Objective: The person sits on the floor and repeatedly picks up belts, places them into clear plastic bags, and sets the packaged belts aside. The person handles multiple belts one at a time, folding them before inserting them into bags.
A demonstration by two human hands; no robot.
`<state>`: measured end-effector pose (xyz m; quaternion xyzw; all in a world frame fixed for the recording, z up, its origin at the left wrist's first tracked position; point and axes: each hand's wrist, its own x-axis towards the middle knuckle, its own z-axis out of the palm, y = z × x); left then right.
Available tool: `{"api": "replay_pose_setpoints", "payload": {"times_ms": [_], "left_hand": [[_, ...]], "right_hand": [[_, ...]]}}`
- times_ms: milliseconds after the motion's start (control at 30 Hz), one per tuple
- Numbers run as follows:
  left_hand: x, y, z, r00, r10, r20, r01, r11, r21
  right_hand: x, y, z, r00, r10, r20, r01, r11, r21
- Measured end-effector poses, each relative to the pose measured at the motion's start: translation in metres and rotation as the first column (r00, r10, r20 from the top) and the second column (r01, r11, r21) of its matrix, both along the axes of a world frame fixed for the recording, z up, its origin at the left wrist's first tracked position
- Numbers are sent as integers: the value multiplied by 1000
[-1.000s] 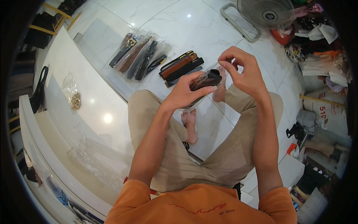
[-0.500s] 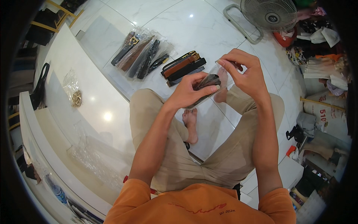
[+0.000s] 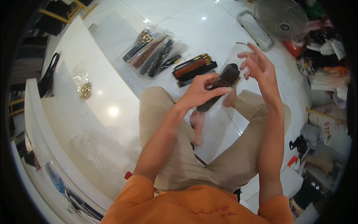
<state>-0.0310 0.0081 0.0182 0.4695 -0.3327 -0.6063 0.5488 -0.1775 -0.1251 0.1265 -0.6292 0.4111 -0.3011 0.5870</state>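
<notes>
Above our knees, our left hand (image 3: 203,93) grips a dark strap (image 3: 220,87), while our right hand (image 3: 257,67) pinches the mouth of a clear plastic sleeve (image 3: 238,56) around its far end. Beyond them on the white floor (image 3: 194,22) lie loose straps (image 3: 194,69), bagged straps (image 3: 153,52) and a fan (image 3: 279,18) toward the far right corner

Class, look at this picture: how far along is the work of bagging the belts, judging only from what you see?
Done: several belts in clear bags lie on the floor. In hand: the left hand holds a dark belt while the right hand holds a clear bag around its end. Left: more belts lie nearby; whether bagged is unclear.
</notes>
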Motion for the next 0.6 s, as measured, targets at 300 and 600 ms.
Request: {"api": "replay_pose_setpoints", "payload": {"times_ms": [300, 600], "left_hand": [[11, -3, -5, 982, 149, 118, -139, 986, -93], [26, -4, -4, 535, 706, 464, -642, 697, -321]], "right_hand": [[-3, -3, -24, 965, 159, -210, -145, 986, 80], [39, 0, -76, 993, 59, -100, -30, 963, 267]]}}
